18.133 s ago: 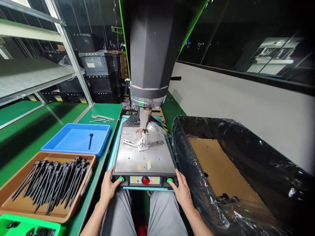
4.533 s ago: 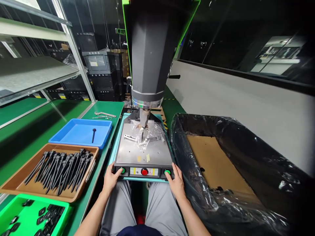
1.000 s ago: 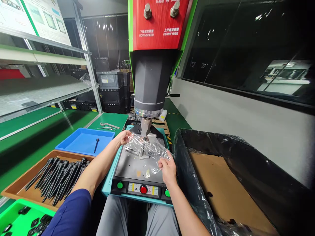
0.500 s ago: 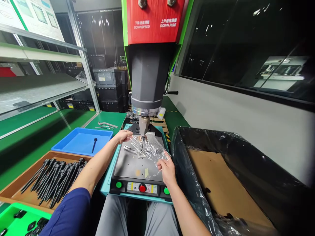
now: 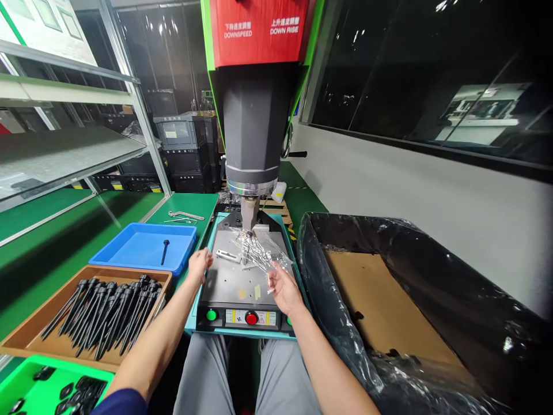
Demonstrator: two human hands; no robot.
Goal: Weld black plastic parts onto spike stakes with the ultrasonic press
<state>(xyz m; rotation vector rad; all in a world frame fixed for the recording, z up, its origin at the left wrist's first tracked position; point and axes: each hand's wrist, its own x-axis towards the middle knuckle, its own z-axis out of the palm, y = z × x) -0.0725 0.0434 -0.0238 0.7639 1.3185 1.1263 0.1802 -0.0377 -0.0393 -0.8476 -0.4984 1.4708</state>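
Reading DOWNSPEED: red panel (image 5: 261, 47) above film (image 5: 262, 252)

This is a factory workshop: a press (image 5: 253, 124) marked DOWNSPEED stands beside a green workbench (image 5: 190, 203), a brown tray (image 5: 28, 344) holds many matching black parts (image 5: 103, 314), crates (image 5: 184, 135) are stacked behind, and the dark window (image 5: 401, 80) shows what may be another work area

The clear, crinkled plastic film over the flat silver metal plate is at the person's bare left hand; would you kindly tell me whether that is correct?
Not quite: the clear, crinkled plastic film is at the bare right hand; the bare left hand is apart from it, as the head view shows. The film is indeed over the flat silver metal plate.
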